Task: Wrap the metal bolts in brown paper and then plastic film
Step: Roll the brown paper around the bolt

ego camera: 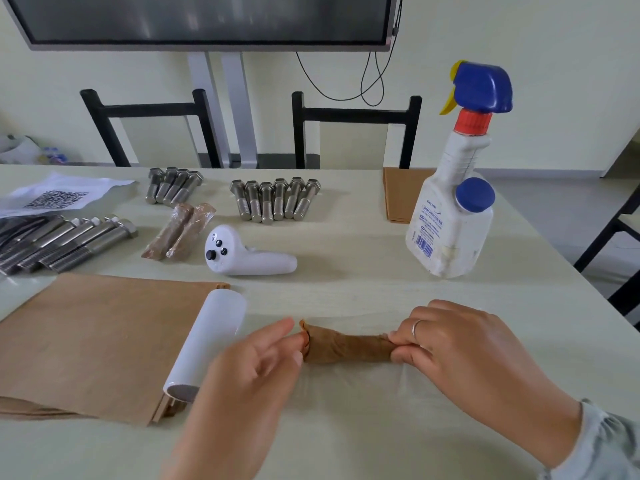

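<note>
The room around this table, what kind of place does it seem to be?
Probably a meeting room or office used as a packing station: a large wall display on a stand, black chairs behind the pale table, and bare metal bolts in rows.

Left hand: my left hand [263, 355] reaches in from the near edge, fingertips pinching one twisted end of the paper roll [348, 344].
Right hand: my right hand [450, 344] grips the other end, fingers curled, ring showing.
</note>
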`<state>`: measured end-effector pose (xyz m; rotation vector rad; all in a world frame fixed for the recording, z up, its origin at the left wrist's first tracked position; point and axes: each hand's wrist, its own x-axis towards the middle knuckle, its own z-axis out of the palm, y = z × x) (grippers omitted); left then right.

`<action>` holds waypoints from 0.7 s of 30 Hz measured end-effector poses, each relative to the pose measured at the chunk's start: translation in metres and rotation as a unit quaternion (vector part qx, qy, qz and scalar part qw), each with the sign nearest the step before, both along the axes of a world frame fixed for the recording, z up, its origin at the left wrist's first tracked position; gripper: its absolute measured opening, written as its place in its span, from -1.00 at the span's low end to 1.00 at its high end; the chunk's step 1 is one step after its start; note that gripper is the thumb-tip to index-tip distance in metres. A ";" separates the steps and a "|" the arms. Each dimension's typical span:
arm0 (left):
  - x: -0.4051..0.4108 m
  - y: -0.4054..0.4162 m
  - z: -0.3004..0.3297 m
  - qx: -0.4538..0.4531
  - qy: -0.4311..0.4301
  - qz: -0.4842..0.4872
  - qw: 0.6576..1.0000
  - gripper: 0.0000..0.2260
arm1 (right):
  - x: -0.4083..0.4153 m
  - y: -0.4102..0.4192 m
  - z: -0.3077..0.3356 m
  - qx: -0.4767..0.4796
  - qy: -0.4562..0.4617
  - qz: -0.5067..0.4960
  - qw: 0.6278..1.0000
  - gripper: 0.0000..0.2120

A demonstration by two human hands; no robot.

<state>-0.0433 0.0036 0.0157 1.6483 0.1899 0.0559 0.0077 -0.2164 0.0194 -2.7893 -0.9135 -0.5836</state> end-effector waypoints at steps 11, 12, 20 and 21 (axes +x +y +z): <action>0.012 -0.010 -0.008 0.268 -0.078 0.044 0.959 -0.68 | 0.000 0.000 0.001 0.012 0.022 0.004 1.000 -0.80; 0.014 -0.008 -0.008 0.278 -0.081 0.031 0.957 -0.69 | 0.000 0.000 0.001 0.011 0.025 0.005 1.000 -0.80; 0.016 -0.015 -0.013 0.357 -0.169 0.038 0.918 -0.68 | 0.000 0.001 0.003 0.017 0.034 0.007 0.999 -0.79; 0.015 -0.018 -0.011 0.397 -0.189 0.032 0.897 -0.65 | 0.000 0.001 0.002 0.019 0.038 0.007 0.999 -0.79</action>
